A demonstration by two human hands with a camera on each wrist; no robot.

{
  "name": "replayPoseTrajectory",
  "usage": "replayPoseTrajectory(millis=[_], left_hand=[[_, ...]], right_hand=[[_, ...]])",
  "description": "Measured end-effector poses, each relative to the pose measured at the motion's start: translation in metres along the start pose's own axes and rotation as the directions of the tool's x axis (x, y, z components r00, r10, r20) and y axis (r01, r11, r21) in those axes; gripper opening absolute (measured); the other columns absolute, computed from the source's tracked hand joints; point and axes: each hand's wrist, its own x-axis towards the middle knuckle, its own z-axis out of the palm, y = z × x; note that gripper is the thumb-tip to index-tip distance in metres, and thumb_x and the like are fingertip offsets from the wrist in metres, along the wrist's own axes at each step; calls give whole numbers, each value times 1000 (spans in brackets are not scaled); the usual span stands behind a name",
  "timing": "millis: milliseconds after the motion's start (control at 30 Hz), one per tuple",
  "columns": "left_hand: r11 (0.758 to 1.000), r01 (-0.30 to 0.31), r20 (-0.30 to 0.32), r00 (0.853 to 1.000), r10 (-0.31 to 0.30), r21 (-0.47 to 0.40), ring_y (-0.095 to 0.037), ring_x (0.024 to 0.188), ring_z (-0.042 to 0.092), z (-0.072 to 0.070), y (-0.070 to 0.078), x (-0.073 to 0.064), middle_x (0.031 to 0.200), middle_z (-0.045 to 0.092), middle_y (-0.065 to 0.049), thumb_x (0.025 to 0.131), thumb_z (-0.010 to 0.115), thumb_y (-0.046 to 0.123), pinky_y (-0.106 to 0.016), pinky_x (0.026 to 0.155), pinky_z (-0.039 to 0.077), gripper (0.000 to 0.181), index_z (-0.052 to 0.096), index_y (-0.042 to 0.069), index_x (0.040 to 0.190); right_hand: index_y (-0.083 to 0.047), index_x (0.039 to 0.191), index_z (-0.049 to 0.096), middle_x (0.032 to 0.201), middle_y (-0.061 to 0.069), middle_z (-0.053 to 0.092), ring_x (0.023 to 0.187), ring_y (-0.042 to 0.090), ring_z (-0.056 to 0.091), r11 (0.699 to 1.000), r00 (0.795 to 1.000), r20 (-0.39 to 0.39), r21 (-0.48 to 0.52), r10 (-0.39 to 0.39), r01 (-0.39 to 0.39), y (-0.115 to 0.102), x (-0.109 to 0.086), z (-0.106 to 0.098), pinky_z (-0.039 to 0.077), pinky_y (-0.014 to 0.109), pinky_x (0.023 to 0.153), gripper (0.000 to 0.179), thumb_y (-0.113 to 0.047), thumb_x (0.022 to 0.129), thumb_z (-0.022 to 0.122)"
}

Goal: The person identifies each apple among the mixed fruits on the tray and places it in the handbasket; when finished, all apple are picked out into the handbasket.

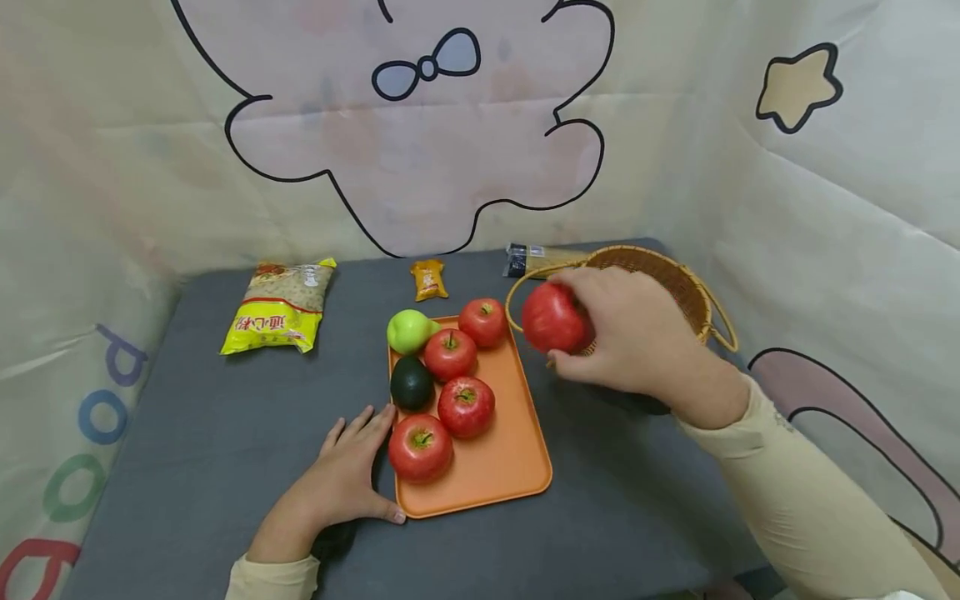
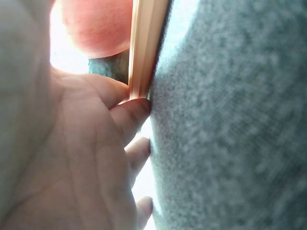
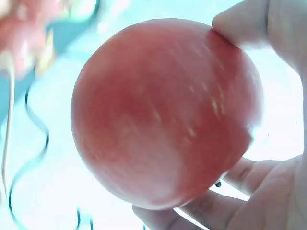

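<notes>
A pale, softly creased cloth (image 1: 675,167) with a cartoon print fills the top and sides of the head view. Below it lies a table (image 1: 217,433) under matte grey fabric. A smooth orange tray (image 1: 502,467), rectangular with rounded corners, sits at the centre; a round woven basket (image 1: 671,273) with thin looped handles stands right of centre. At left rests a crinkled, glossy plastic bag (image 1: 281,308).

The left hand (image 1: 341,475), lower left of centre, has its fingers apart — thumb at the tray's near corner, fingertips against its left edge. The right hand (image 1: 633,333), right of centre, has thumb and fingers clamped on a round, shiny red fruit (image 1: 557,318), held up in front of the basket.

In the tray are 4 red apples (image 1: 466,407), plump and smooth, and 1 dark oval avocado (image 1: 412,383). 1 glossy green fruit (image 1: 408,332) lies at its upper-left corner. A small orange packet (image 1: 429,279) lies near top centre.
</notes>
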Motion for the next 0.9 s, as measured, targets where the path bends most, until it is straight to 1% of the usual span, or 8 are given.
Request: replayPoseTrajectory(millis=[100,200,267,333,433,500,667,900], left_hand=[[1000,1,-7,1000,-1,0,-44,159,17,-2,-2,-2,172,32,-14,52,99,70,-70,122,0,152,28,4,169],[1000,1,-8,1000,-1,-7,-46,159,18,-4,-4,-5,171,33,-15,52,98,71,-72,121,1,152,29,4,168],[1000,1,-10,1000,-1,-12,-47,159,18,-4,-5,-7,171,33,-16,51,98,71,-73,120,1,152,29,3,168],[1000,4,-13,1000,-5,-15,-47,158,19,-5,-7,-9,171,34,-16,51,97,72,-74,120,2,152,28,3,169],[1000,7,-15,1000,-7,-20,-48,158,19,-4,-9,-11,171,34,-16,51,97,72,-74,119,2,153,28,4,169],[1000,6,-14,1000,-7,-28,-48,158,19,-4,-9,-11,171,33,-16,51,98,72,-74,119,2,153,28,4,169],[999,7,-10,1000,-7,-34,-47,158,18,-2,-7,-9,171,33,-15,50,98,72,-74,120,1,153,28,5,169],[1000,-3,1,1000,3,-5,-44,160,17,0,-2,0,171,34,-13,50,97,74,-72,122,1,154,28,5,169]], right_hand=[[-8,140,61,119,11,71,100,34,64,993,992,33,-10,120,-120,29,8,-23,57,58,82,76,-48,78,83],[-8,144,57,121,14,69,103,36,63,970,961,128,-27,243,-242,60,16,-30,58,63,80,76,-46,83,81],[-8,147,54,123,16,68,104,37,63,952,931,200,-48,305,-301,78,21,-28,58,64,77,77,-46,85,79],[-8,148,52,120,16,68,99,36,64,939,902,261,-63,344,-339,95,27,-20,58,60,72,77,-45,85,78],[-8,143,52,115,16,68,91,35,64,930,872,325,-85,366,-359,116,32,-3,58,53,66,73,-44,85,77],[-6,138,53,109,15,68,86,34,64,934,869,345,-92,354,-344,128,34,9,58,50,63,69,-42,84,78],[-4,126,57,102,12,68,83,32,65,953,885,353,-130,303,-274,146,37,34,58,52,64,62,-40,83,83],[-7,117,58,99,10,67,83,33,64,952,886,368,-221,282,-211,161,35,47,55,51,61,51,-30,81,86]])
